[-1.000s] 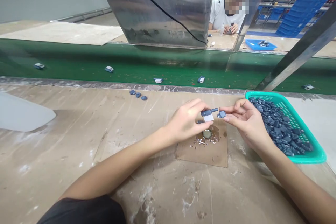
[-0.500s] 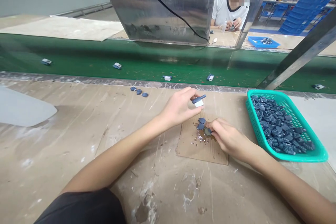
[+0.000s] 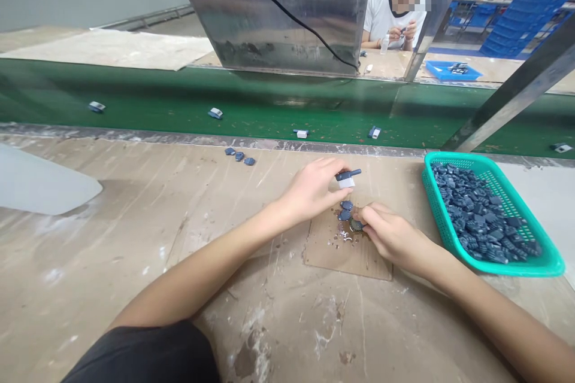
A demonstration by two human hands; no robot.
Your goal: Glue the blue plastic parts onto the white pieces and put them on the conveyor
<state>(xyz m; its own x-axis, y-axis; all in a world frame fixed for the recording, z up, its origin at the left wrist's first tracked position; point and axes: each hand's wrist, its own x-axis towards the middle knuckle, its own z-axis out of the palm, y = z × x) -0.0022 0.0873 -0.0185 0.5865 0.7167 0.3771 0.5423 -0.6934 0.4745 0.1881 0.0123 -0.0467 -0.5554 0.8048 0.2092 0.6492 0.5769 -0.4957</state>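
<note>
At cardboard (image 3: 345, 260) on desk (image 3: 242, 221), left hand (image 3: 317, 188) pinches blue-and-white piece (image 3: 347, 182), right hand (image 3: 390, 234) grips small dark part (image 3: 360, 225) at round cap (image 3: 354, 224), two dark pieces (image 3: 345, 215) beside it, teal basket (image 3: 435, 213) to right, three loose pieces (image 3: 239, 157) farther left, slanted metal post (image 3: 507, 93) blocks some of green belt (image 3: 251, 122)

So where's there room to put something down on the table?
Bare table lies between the three small dark pieces and the left arm, and this side of the cardboard square. It's crowded around the right hand and in the heaped green basket.
</note>
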